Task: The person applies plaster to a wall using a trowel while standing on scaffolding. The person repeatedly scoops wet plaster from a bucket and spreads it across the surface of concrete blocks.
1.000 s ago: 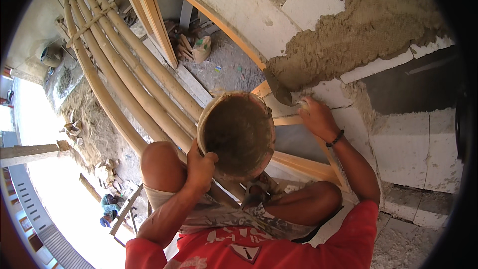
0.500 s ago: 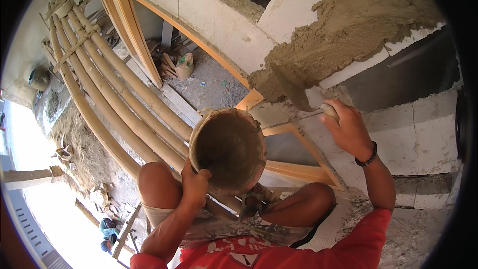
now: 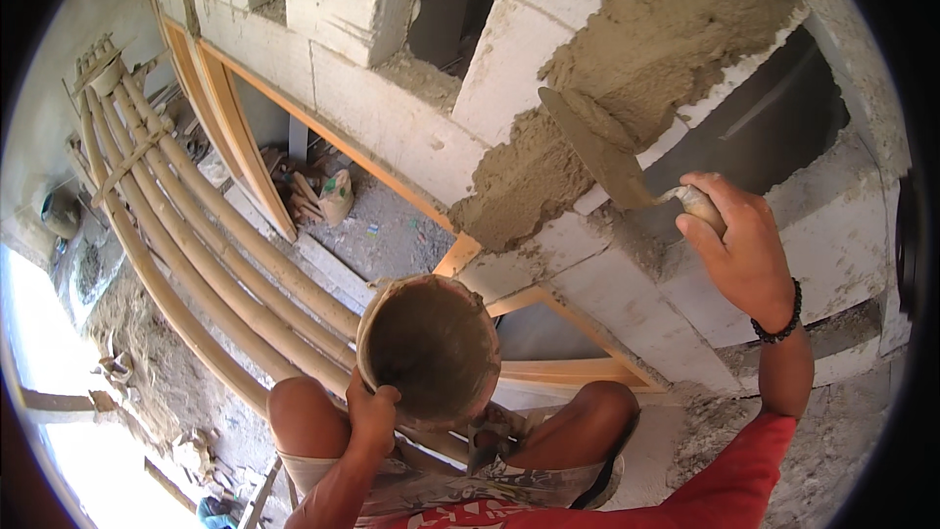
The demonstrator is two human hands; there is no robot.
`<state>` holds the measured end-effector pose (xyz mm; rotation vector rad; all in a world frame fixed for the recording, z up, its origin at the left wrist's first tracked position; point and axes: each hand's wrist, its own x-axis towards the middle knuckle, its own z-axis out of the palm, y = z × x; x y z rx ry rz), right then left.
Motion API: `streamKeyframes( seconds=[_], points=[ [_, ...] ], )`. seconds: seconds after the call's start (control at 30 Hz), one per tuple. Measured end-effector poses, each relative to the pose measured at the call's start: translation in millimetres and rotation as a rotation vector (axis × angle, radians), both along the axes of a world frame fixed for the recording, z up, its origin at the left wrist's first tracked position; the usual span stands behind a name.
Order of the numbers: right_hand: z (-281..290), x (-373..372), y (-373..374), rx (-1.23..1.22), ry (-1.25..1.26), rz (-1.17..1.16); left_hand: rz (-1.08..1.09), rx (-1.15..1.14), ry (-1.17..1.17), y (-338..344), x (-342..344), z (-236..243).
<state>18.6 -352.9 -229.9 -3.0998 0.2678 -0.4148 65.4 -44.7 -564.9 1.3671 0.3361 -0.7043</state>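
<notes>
My left hand grips the rim of a mortar-stained bucket, which is tilted so its dark, mortar-smeared inside shows. My right hand is wrapped round the handle of a trowel. The trowel's blade lies against wet grey-brown mortar spread over the pale block wall. A small ridge of mortar is heaped along the blade's upper edge. Below the blade, another patch of mortar reaches down to the corner of a wooden frame.
I sit on a platform of bamboo poles running off to the far left. Wooden frames are set into the wall, with dark openings above and to the right. Rubble and a white sack lie below. Another person shows at the lower left.
My right hand has moved right with the trowel, its blade now further up the mortar. The view has shifted, showing more of the upper wall. My left hand still holds the bucket.
</notes>
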Motion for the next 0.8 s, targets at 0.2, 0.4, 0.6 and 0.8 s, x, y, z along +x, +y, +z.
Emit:
streamKeyframes(
  seconds=[0.2, 0.4, 0.6, 0.8],
  points=[
    [54.0, -6.6, -1.1, -0.126, -0.049, 0.039, -0.011, -0.014, 0.000, -2.6, 1.1, -3.4],
    [110.9, -0.4, 4.3, -0.088, -0.009, -0.031, -0.023, 0.030, -0.039, -4.9, 3.1, -9.6],
    [151.7, -9.4, 8.2, -0.177, -0.062, 0.018, -0.020, -0.010, -0.048, -14.1, 1.5, -10.4],
    [183.4, -22.0, 20.8, -0.220, -0.177, -0.087, 0.030, 0.008, -0.086, -13.5, -1.1, -18.3]
  ],
)
